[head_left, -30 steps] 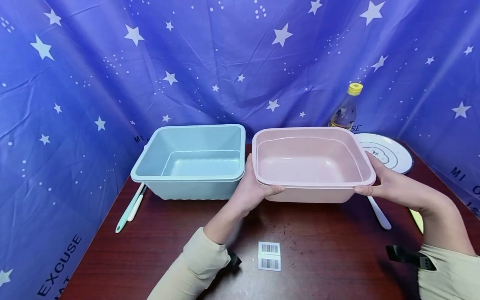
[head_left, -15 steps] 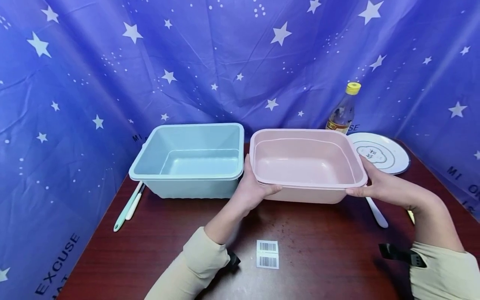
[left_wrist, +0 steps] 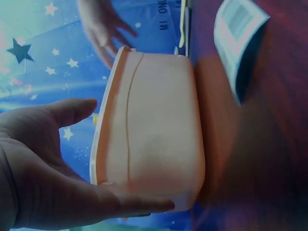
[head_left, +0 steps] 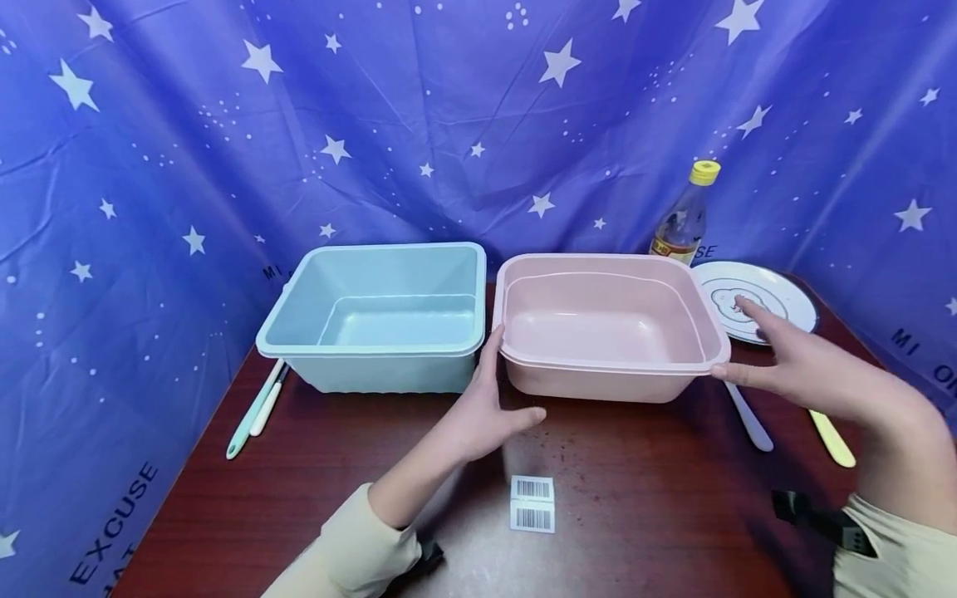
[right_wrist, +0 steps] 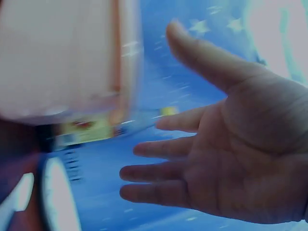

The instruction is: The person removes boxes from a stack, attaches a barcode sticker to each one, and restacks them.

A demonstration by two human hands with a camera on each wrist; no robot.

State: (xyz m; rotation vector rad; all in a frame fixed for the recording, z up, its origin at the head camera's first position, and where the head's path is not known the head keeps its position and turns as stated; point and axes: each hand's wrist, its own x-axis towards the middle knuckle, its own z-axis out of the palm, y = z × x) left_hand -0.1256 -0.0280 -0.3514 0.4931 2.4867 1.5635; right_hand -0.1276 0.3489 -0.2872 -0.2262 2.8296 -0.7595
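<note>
A pink plastic basin (head_left: 598, 386) rests on the dark red table, right of a light blue basin (head_left: 389, 374). Both basins look bare inside. My left hand (head_left: 478, 415) is at the pink basin's left front corner, thumb spread away from the wall; in the left wrist view its straight fingers (left_wrist: 139, 204) lie along the basin's end. Off the basin's right side, my right hand (head_left: 807, 365) has its fingers extended over the white plate (head_left: 803, 311). The right wrist view shows that palm (right_wrist: 250, 149) holding nothing, with a gap to the blurred pink basin.
Behind the pink basin stands a bottle with a yellow cap (head_left: 705, 173). A white handle (head_left: 750, 423) and a yellow handle (head_left: 832, 438) lie at right. Two handled utensils (head_left: 254, 415) lie at left. A barcode label (head_left: 532, 504) sits in front.
Both hands have let go of the pink basin. The left hand has drawn back toward the front, and the right has moved off to the right. The basin stayed nearly in place.
</note>
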